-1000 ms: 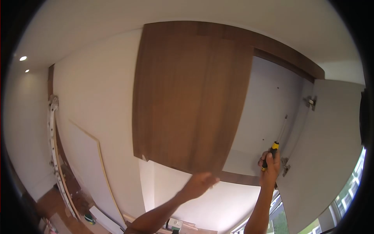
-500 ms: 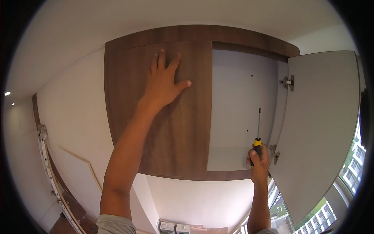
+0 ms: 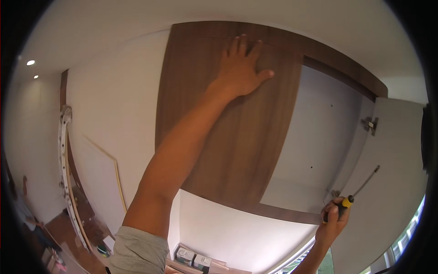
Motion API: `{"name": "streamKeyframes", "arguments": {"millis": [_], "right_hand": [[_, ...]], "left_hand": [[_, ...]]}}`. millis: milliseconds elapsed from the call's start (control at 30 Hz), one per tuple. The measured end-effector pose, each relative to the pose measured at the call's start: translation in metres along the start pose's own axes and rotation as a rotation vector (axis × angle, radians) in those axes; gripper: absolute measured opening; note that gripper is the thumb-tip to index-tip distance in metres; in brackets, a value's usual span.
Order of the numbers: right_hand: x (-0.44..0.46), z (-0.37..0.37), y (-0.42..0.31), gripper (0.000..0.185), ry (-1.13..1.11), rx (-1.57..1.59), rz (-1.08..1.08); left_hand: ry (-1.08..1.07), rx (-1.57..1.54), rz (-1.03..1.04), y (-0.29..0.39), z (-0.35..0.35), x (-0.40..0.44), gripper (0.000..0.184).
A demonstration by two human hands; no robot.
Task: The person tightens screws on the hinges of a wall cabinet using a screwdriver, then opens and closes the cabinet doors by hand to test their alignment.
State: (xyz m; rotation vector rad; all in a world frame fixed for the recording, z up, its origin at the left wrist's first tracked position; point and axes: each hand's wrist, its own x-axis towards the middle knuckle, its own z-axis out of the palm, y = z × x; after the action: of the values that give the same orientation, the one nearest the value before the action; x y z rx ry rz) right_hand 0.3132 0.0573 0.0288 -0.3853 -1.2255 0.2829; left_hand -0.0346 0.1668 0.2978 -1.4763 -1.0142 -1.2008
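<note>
My left hand [image 3: 239,71] lies with spread fingers against the closed brown wood-grain door [image 3: 246,141] of a wall cabinet. In my right hand [image 3: 333,219] is a screwdriver [image 3: 350,201] with a black and yellow handle, its shaft pointing up and to the right. The screwdriver is in front of the open grey cabinet door [image 3: 388,173], near the cabinet's lower right corner. An upper hinge [image 3: 370,124] joins that door to the cabinet side. Close to my right hand, a lower hinge [image 3: 335,194] is partly hidden.
A ladder [image 3: 66,169] leans at the left by a white wall. Another person [image 3: 29,214] stands at the far left edge. Boxes [image 3: 185,255] sit below the cabinet, and a window [image 3: 404,246] is at the lower right.
The view has turned left and tilted, so the cabinet appears farther right. The screwdriver now leans right instead of standing upright. My left hand stays on the closed door.
</note>
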Motion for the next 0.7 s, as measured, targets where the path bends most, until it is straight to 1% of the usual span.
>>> {"name": "streamKeyframes", "arguments": {"millis": [33, 100, 167, 200, 233, 267, 300, 333, 400, 433, 467, 500, 533, 600, 667, 700], "right_hand": [[-0.001, -0.002, -0.006, 0.040, 0.037, -0.034, -0.012], [-0.004, -0.003, -0.018, 0.040, 0.036, -0.032, -0.039], [-0.008, -0.001, -0.032, 0.042, 0.090, -0.083, -0.118], [-0.009, -0.005, -0.037, 0.042, 0.078, -0.082, -0.123], [-0.009, -0.013, -0.039, 0.043, 0.130, -0.194, -0.260], [-0.010, -0.024, -0.042, 0.045, 0.184, -0.305, -0.397], [-0.009, -0.042, -0.047, 0.044, 0.230, -0.305, -0.406], [-0.012, -0.058, -0.060, 0.043, 0.277, -0.309, -0.415], [-0.030, -0.073, -0.111, 0.047, 0.294, -0.392, -0.372], [-0.033, -0.080, -0.121, 0.043, 0.512, -0.472, -0.357], [-0.033, -0.085, -0.129, 0.041, 0.731, -0.549, -0.340], [-0.033, -0.085, -0.140, 0.041, 0.727, -0.550, -0.341], [-0.031, -0.084, -0.152, 0.041, 0.747, -0.601, -0.407], [-0.030, -0.080, -0.177, 0.042, 0.795, -0.711, -0.540], [-0.032, -0.075, -0.200, 0.045, 0.852, -0.835, -0.679], [-0.032, -0.072, -0.209, 0.045, 0.859, -0.843, -0.683]], "left_hand": [[0.001, 0.010, -0.021, -0.001, 0.002, -0.002, 0.091], [0.003, -0.034, -0.009, 0.000, 0.003, -0.002, 0.094], [-0.001, -0.038, -0.014, 0.014, 0.004, -0.012, 0.094], [-0.008, -0.048, -0.008, 0.019, 0.002, -0.022, 0.095], [-0.002, -0.045, -0.016, 0.021, -0.001, -0.034, 0.095], [-0.046, -0.093, 0.021, 0.023, -0.002, -0.047, 0.095], [-0.092, -0.142, 0.060, 0.024, -0.003, -0.055, 0.096], [-0.088, -0.143, 0.058, 0.021, -0.005, -0.061, 0.096], [-0.060, -0.146, -0.108, 0.007, -0.011, -0.078, 0.097], [-0.062, -0.147, -0.110, -0.008, -0.012, -0.082, 0.097], [0.034, -0.082, -0.229, -0.028, -0.011, -0.085, 0.097], [0.129, -0.015, -0.349, -0.045, -0.013, -0.089, 0.097], [0.129, -0.015, -0.352, -0.060, -0.013, -0.096, 0.097], [0.106, -0.093, -0.476, -0.078, -0.014, -0.104, 0.094], [0.111, -0.103, -0.460, -0.077, -0.012, -0.109, 0.093], [0.122, -0.097, -0.452, -0.075, -0.012, -0.110, 0.091]]}}
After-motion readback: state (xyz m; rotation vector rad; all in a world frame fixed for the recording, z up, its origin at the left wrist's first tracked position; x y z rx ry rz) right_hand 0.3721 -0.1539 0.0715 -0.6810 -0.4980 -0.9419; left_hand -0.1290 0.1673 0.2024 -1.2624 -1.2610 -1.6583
